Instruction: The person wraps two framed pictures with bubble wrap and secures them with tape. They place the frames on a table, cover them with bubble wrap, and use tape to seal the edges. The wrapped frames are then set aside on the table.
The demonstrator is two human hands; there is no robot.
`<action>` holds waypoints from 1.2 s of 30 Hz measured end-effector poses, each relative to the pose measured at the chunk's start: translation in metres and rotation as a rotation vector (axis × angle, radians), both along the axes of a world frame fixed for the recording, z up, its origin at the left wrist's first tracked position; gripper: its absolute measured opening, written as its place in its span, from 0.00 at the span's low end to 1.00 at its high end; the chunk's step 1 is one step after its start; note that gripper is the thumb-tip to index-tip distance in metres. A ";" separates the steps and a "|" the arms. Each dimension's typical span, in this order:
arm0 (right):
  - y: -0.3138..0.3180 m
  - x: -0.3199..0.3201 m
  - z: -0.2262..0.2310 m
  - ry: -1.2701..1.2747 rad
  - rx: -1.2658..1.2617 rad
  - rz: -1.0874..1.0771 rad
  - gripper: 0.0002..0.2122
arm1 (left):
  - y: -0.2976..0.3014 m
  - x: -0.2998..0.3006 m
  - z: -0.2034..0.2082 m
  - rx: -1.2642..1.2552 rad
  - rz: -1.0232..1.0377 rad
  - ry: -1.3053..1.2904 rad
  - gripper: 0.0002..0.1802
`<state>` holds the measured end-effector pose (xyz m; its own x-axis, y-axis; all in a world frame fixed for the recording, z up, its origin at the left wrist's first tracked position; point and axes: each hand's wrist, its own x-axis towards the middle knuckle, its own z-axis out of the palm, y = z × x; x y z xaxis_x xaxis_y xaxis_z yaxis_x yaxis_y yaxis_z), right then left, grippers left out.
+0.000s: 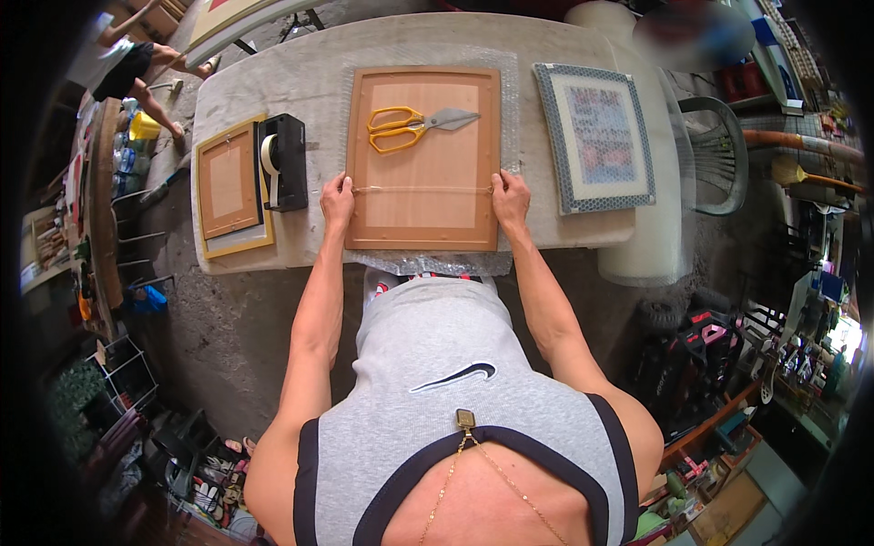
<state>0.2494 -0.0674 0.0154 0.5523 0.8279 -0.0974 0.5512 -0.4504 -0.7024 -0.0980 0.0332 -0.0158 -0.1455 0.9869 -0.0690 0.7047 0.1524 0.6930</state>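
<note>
Workshop, concrete floor; one pale table (291,77) in front of the wearer. One co-worker (123,68) at upper left, beside another tabletop; one yellow bucket (144,126) near that person's legs.

Centre of table: one large frame (423,218), brown, back upward, near the front edge. Under it, one sheet of bubble wrap (510,82), showing past the far and right sides and hanging over the table's front edge. On the frame's back: one pair of scissors (397,129), two yellow handle loops, blades to the right. Nearer the wearer, one thin clear strand (423,189) runs straight across from side to side.

Hands, two. Left hand (337,200) curled on the frame's left edge, right hand (511,197) curled on its right edge, both level with the strand's ends. Cannot tell whether either also pinches the strand.

Left of these: two smaller frames, one brown (228,177) lying on one gold (241,244); one black tape dispenser (291,164) against them, one roll loaded.

Right: one wrapped picture (596,132), face up. Beyond the table's right end, one plastic chair (728,136) and one broom (788,171).
</note>
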 end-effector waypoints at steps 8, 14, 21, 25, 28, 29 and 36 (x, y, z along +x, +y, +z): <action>0.024 0.019 -0.001 -0.029 -0.218 -0.161 0.12 | 0.037 0.002 -0.004 -0.278 0.158 0.138 0.23; 0.033 0.002 -0.012 -0.009 0.140 -0.178 0.11 | 0.041 0.015 0.004 -0.433 0.192 0.003 0.22; 0.048 0.010 -0.012 0.117 0.225 -0.219 0.12 | 0.041 0.024 -0.009 -0.327 0.295 -0.034 0.18; 0.066 0.029 -0.014 0.124 0.151 -0.175 0.12 | 0.043 0.024 -0.007 -0.240 0.255 -0.040 0.16; 0.059 0.045 -0.009 0.096 0.042 -0.183 0.10 | 0.037 0.021 0.004 -0.181 0.255 -0.002 0.15; 0.056 0.049 -0.006 0.079 -0.004 -0.206 0.09 | 0.036 0.021 0.008 -0.167 0.252 0.027 0.15; 0.032 0.036 0.010 -0.145 0.245 0.151 0.09 | 0.010 0.025 0.026 0.198 -0.036 0.091 0.17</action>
